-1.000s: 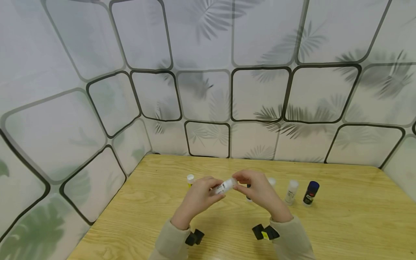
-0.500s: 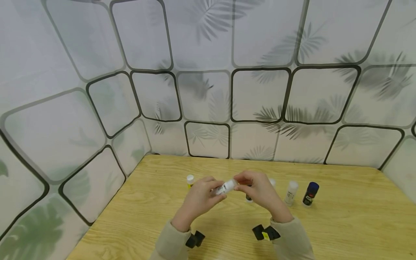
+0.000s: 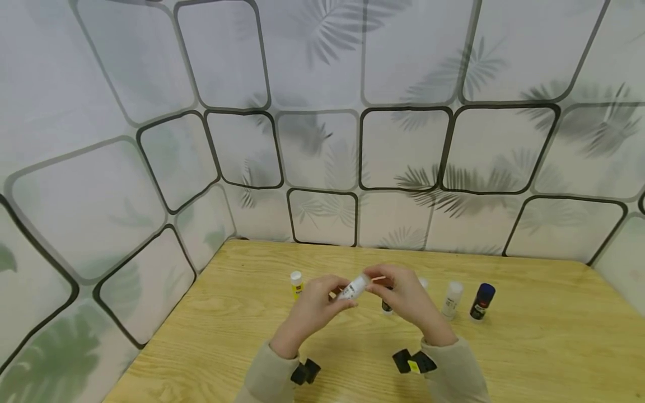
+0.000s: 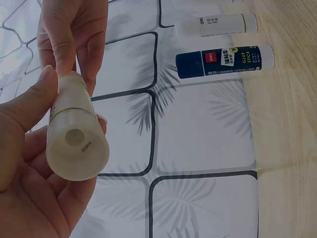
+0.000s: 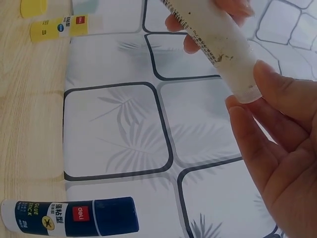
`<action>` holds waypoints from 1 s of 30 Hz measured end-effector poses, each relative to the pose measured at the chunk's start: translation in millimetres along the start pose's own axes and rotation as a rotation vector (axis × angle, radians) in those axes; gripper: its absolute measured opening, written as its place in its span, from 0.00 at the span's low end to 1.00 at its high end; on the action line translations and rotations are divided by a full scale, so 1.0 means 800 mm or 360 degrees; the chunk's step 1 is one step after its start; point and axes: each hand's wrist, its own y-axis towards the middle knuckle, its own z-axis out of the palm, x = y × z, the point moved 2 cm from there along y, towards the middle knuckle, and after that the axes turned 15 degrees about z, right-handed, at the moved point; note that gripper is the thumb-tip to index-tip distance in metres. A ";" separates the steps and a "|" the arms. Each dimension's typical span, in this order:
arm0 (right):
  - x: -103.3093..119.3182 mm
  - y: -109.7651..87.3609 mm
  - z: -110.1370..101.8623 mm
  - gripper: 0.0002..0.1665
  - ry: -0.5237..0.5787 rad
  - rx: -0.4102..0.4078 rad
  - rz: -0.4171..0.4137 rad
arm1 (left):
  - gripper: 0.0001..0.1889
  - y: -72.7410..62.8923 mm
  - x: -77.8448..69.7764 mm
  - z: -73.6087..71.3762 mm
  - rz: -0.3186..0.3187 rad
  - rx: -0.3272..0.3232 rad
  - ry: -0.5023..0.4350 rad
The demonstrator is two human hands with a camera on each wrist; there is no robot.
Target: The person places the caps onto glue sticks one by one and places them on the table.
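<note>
Tilted above the table, a white glue stick [image 3: 354, 286] is held between both hands. My left hand [image 3: 313, 302] grips its lower end, fingers and thumb curled round it; in the left wrist view the round base of the glue stick [image 4: 78, 148] faces the camera. At the other end my right hand [image 3: 401, 294] pinches the tip between thumb and fingers, as the right wrist view also shows for the glue stick [image 5: 225, 54]. Dark specks mark its translucent wall. A dark blue glue stick [image 3: 387, 307] stands partly hidden behind the right hand.
A yellow glue stick [image 3: 297, 285] stands upright beyond the left hand. To the right are a white glue stick [image 3: 452, 300] and one with a dark blue cap [image 3: 482, 302]; another white top [image 3: 423, 282] peeks from behind the right hand. A patterned curtain [image 3: 322, 151] borders the wooden table [image 3: 554, 336].
The left hand and the held glue stick have shifted slightly right, and the stick is tilted a little more steeply. More of the yellow glue stick shows. The right hand stays nearly in place.
</note>
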 end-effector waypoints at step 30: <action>-0.032 -0.059 -0.043 0.22 -0.0629 -0.0240 0.0118 | 0.09 -0.001 0.010 0.005 -0.0227 -0.0123 -0.0028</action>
